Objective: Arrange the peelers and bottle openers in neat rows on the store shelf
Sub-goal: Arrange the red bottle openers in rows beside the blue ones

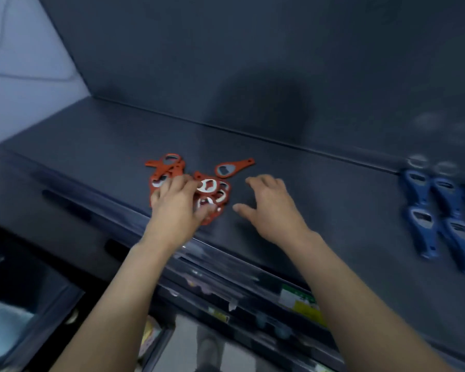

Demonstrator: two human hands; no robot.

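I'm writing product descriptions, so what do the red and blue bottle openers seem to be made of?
The red bottle openers: flat, thin, matte bodies, probably plastic or rubber-coated, with pale shiny mouth inserts that look metal. The blue bottle openers: thicker, rounded, slightly glossy, likely moulded plastic, with greyish metal-looking inserts. Blur leaves both uncertain.
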